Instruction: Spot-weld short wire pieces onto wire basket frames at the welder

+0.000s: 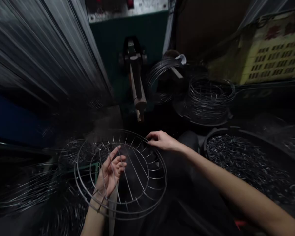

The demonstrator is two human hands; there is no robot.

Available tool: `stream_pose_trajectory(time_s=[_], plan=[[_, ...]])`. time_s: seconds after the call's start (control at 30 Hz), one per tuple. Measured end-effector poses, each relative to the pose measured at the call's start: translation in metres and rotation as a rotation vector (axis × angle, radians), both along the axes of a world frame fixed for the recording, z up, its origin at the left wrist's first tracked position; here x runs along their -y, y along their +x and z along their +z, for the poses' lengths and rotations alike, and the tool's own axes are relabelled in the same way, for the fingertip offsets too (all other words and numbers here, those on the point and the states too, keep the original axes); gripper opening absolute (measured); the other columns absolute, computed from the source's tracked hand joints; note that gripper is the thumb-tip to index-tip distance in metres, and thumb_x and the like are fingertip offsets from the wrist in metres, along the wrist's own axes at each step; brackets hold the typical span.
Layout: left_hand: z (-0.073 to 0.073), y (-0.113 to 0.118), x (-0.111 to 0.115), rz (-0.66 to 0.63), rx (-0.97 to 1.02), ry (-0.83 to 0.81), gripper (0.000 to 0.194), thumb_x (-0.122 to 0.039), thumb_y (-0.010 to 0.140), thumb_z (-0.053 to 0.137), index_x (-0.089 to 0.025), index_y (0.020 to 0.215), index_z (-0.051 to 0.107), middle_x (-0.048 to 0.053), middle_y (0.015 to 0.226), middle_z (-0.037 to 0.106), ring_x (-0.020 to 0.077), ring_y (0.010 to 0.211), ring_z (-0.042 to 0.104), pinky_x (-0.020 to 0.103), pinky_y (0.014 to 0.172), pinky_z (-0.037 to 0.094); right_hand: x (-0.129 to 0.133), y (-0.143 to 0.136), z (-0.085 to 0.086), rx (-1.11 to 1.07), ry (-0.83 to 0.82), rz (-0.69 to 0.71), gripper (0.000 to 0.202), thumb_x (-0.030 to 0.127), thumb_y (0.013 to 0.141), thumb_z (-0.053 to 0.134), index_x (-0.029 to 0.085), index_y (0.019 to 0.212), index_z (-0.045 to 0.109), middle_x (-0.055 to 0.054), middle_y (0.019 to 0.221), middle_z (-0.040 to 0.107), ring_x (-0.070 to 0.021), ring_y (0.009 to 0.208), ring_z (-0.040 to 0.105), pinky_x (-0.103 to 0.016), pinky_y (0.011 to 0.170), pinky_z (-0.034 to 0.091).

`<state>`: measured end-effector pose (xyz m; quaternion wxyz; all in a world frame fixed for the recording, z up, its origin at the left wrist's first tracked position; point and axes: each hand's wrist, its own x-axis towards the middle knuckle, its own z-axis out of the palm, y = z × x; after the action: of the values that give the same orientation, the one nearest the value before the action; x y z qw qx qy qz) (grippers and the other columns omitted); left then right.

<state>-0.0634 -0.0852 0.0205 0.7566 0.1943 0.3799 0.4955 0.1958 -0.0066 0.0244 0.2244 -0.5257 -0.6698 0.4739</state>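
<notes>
A round wire rack point(148, 178), with two outer rings, an inner ring and parallel bars, is tilted in front of me. My left hand point(113, 168) is beneath the rack, palm up, with its fingers apart and slightly curled, seen through the bars. At the rack's upper right rim, my right hand point(159, 140) pinches the outer wire between thumb and fingers. Above the rack, the electrode arm point(138, 88) of a green machine point(108, 42) points down toward it, apart from the wires.
A tub of short metal pieces point(245, 160) is at right, with stacked wire rings point(208, 98) behind it. Wire hoops point(164, 70) hang beside the machine. A yellow crate point(272, 55) stands at upper right. Bundled wire parts point(34, 186) and a green crate edge point(97, 170) lie at left.
</notes>
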Motion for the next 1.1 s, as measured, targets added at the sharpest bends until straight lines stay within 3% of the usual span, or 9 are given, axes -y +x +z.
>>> stream_pose_trajectory(time_s=[0.1, 0.23, 0.37, 0.47, 0.63, 0.77, 0.97, 1.03, 1.1], plan=[[0.031, 0.016, -0.023, -0.003, 0.015, -0.006, 0.041, -0.037, 0.085, 0.056, -0.016, 0.120, 0.055, 0.005, 0.084, 0.067, 0.0107, 0.068, 0.067, 0.016, 0.058, 0.056, -0.016, 0.015, 0.025, -0.043, -0.010, -0.036, 0.020, 0.023, 0.071, 0.061, 0.018, 0.089, 0.069, 0.006, 0.055, 0.055, -0.0085, 0.049, 0.047, -0.019, 0.046, 0.035], [0.066, 0.040, -0.044, 0.038, 0.050, -0.090, 0.036, -0.032, 0.093, 0.041, -0.008, 0.117, 0.053, 0.007, 0.078, 0.066, 0.0106, 0.063, 0.066, 0.015, 0.054, 0.056, -0.032, 0.025, 0.046, -0.108, -0.133, -0.079, 0.017, 0.020, 0.067, 0.061, 0.016, 0.082, 0.068, 0.006, 0.052, 0.052, -0.0076, 0.045, 0.043, -0.018, 0.041, 0.032], [0.097, 0.061, -0.056, 0.090, 0.056, -0.131, 0.034, -0.026, 0.096, 0.033, -0.004, 0.111, 0.054, 0.008, 0.071, 0.065, 0.0113, 0.060, 0.065, 0.017, 0.052, 0.056, -0.041, 0.030, 0.056, -0.119, -0.221, -0.068, 0.014, 0.016, 0.064, 0.061, 0.014, 0.077, 0.068, 0.005, 0.051, 0.053, -0.0068, 0.045, 0.043, -0.018, 0.043, 0.033], [0.111, 0.072, -0.062, 0.102, 0.041, -0.144, 0.032, -0.028, 0.096, 0.034, -0.004, 0.102, 0.056, 0.008, 0.070, 0.064, 0.0118, 0.058, 0.064, 0.018, 0.050, 0.055, -0.048, 0.036, 0.057, -0.172, -0.250, -0.055, 0.013, 0.017, 0.063, 0.062, 0.014, 0.074, 0.068, 0.005, 0.053, 0.055, -0.0071, 0.046, 0.043, -0.019, 0.044, 0.033], [0.118, 0.079, -0.062, 0.073, 0.060, -0.143, 0.028, -0.027, 0.093, 0.038, -0.005, 0.097, 0.055, 0.008, 0.075, 0.061, 0.0092, 0.052, 0.057, 0.017, 0.042, 0.048, -0.062, 0.045, 0.061, -0.178, -0.273, -0.045, 0.010, 0.019, 0.060, 0.063, 0.015, 0.068, 0.067, 0.005, 0.049, 0.052, -0.0068, 0.044, 0.039, -0.019, 0.042, 0.028], [0.123, 0.079, -0.061, 0.096, 0.102, -0.163, 0.027, -0.025, 0.091, 0.034, -0.008, 0.089, 0.054, 0.010, 0.079, 0.059, 0.0085, 0.051, 0.052, 0.017, 0.037, 0.040, -0.076, 0.048, 0.064, -0.173, -0.281, 0.039, 0.011, 0.020, 0.059, 0.063, 0.015, 0.067, 0.068, 0.005, 0.047, 0.050, -0.0070, 0.043, 0.037, -0.020, 0.041, 0.027], [0.138, 0.092, -0.075, 0.145, 0.166, -0.165, 0.026, -0.026, 0.090, 0.039, -0.006, 0.081, 0.054, 0.005, 0.065, 0.052, 0.0071, 0.048, 0.046, 0.015, 0.035, 0.034, -0.101, 0.053, 0.068, -0.175, -0.261, 0.075, 0.011, 0.020, 0.055, 0.068, 0.014, 0.064, 0.067, 0.003, 0.050, 0.054, -0.0074, 0.045, 0.040, -0.020, 0.042, 0.028], [0.131, 0.095, -0.074, 0.149, 0.160, -0.174, 0.026, -0.024, 0.089, 0.038, -0.006, 0.083, 0.054, 0.006, 0.067, 0.054, 0.0067, 0.048, 0.045, 0.015, 0.035, 0.034, -0.101, 0.054, 0.071, -0.144, -0.230, 0.033, 0.012, 0.019, 0.057, 0.065, 0.014, 0.067, 0.068, 0.003, 0.049, 0.053, -0.0076, 0.044, 0.040, -0.020, 0.041, 0.029], [0.113, 0.096, -0.070, 0.145, 0.127, -0.153, 0.025, -0.023, 0.088, 0.037, -0.006, 0.090, 0.056, 0.006, 0.071, 0.056, 0.0073, 0.048, 0.045, 0.016, 0.036, 0.034, -0.094, 0.056, 0.073, -0.123, -0.164, -0.020, 0.014, 0.018, 0.059, 0.062, 0.015, 0.072, 0.068, 0.004, 0.049, 0.053, -0.0079, 0.043, 0.040, -0.020, 0.040, 0.030]])
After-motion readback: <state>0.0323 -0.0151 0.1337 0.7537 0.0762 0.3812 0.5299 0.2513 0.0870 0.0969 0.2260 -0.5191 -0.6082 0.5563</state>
